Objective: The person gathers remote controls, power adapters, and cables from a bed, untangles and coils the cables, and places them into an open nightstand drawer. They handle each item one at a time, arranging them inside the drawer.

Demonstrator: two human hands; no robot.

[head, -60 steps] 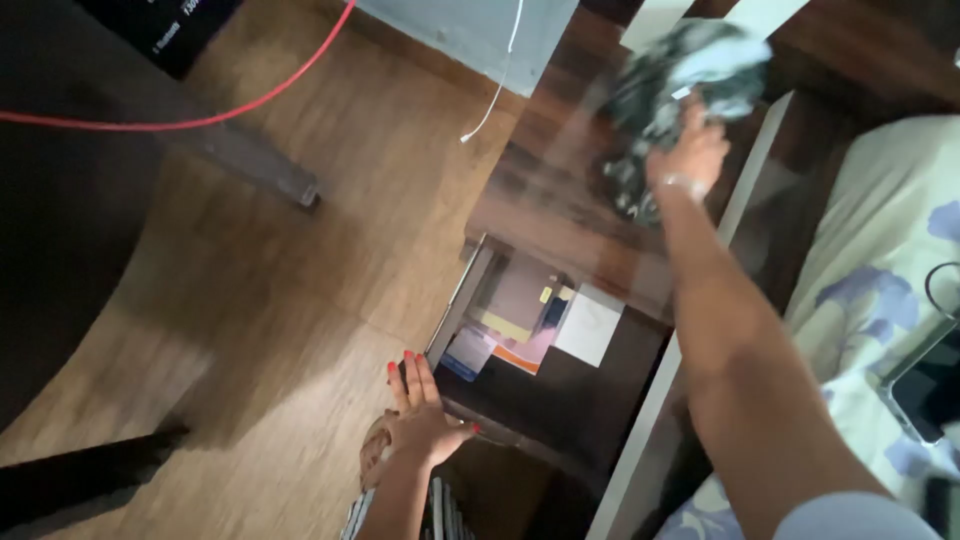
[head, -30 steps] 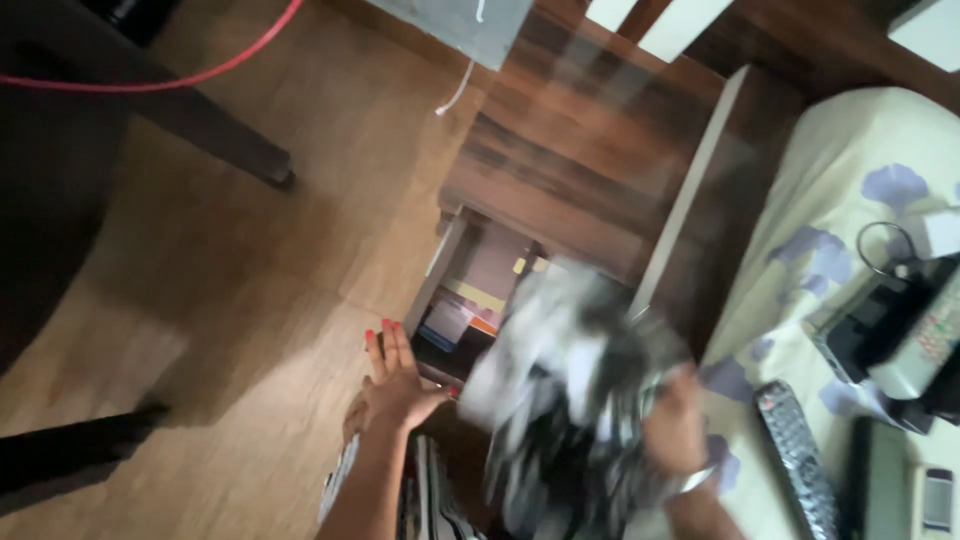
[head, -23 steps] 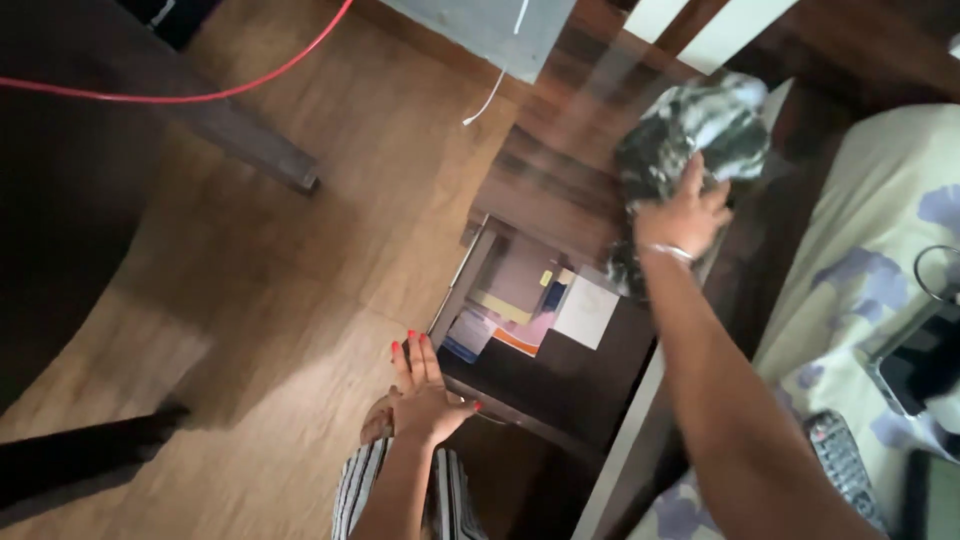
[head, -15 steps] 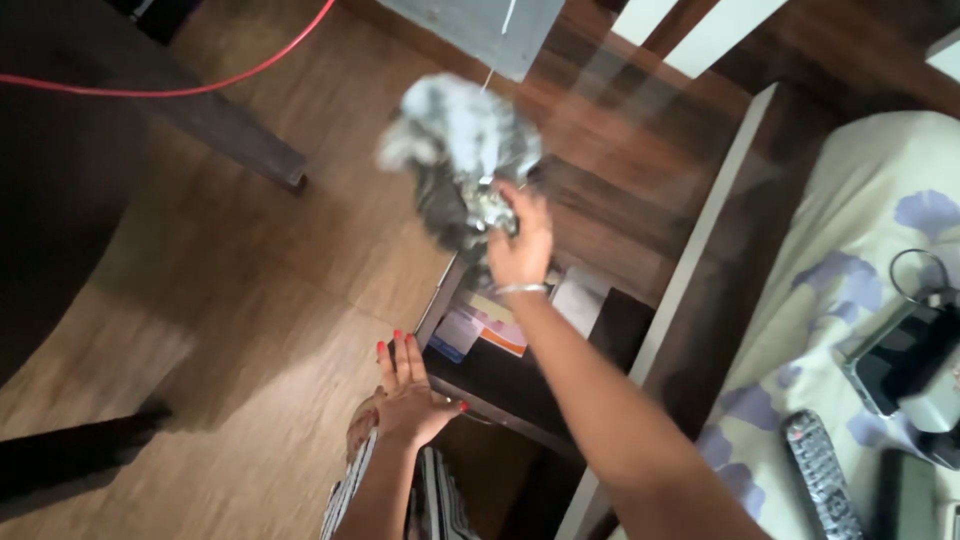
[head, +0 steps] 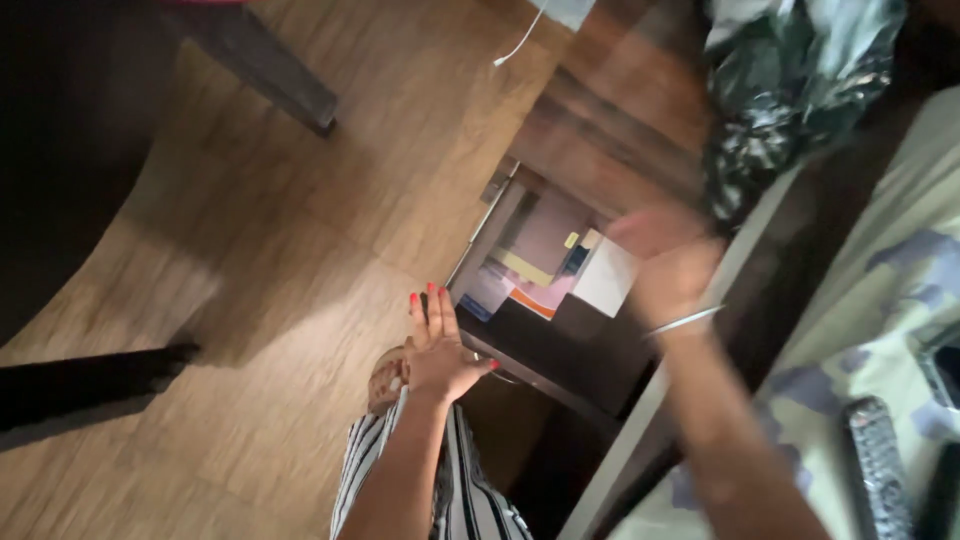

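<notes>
Low in the frame, the left hand (head: 440, 345) is laid flat and open-fingered against the front edge of the open drawer (head: 545, 290), gripping nothing. Farther up, the right hand (head: 665, 265) is blurred over the drawer's right side; whether its fingers are closed cannot be told. At the upper right, the crumpled patterned cloth (head: 790, 90) is bunched above the dark cabinet top, its long axis running roughly top to bottom, tail pointing down toward the hand. A wiping pass seems underway. Papers and a white pad (head: 604, 278) fill the drawer.
</notes>
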